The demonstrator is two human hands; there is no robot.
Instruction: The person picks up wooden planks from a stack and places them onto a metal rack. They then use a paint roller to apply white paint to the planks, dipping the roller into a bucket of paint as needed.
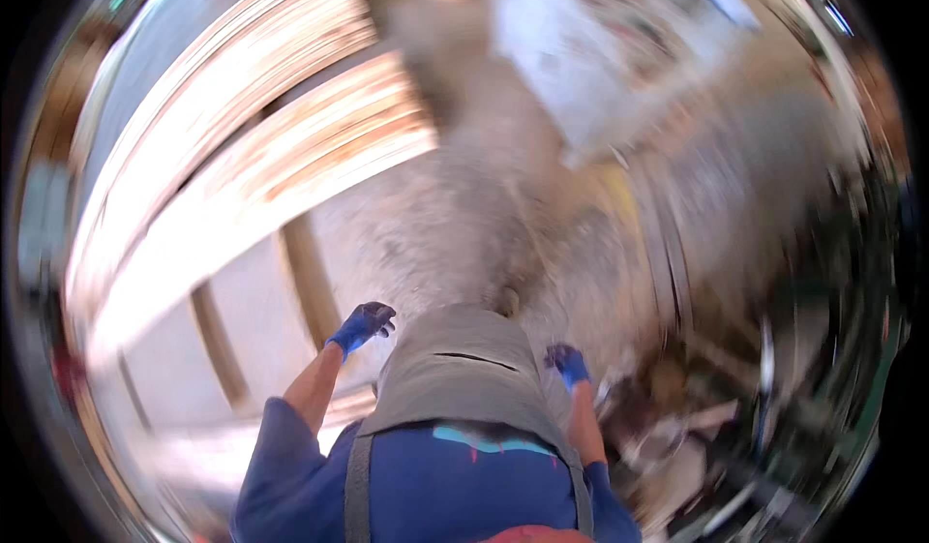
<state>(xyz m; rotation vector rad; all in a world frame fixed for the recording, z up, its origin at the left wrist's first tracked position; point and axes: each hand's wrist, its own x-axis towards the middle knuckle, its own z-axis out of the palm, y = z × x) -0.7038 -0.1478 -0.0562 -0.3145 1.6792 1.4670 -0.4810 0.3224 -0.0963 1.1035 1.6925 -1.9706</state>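
The view is heavily smeared by motion, so only the large shapes can be trusted. The person's left hand (364, 322), in a blue glove, is raised at about nine o'clock from the bib of the grey apron (463, 374), its fingers loosely spread and curled with nothing visible in them; it hangs free in the air rather than resting on anything, which reads as a hand lifted for balance or reach rather than for gripping. The right hand (565, 361), also blue-gloved, sits lower at about three o'clock from the bib, close against the apron's edge; it is small and blurred, and whether its fingers are wide or closed cannot be told, though no object shows in it. Nearest the left hand, up toward ten o'clock, run long pale boards (252, 170) lying side by side at a slant, probably stacked that way to keep them flat and reachable. Below them, pale panels with darker wooden strips (308, 277) cross the floor. Ahead at twelve o'clock lies a dusty grey floor (455, 214). At four o'clock a cluttered heap (677, 427) of unclear items lies near the right hand.
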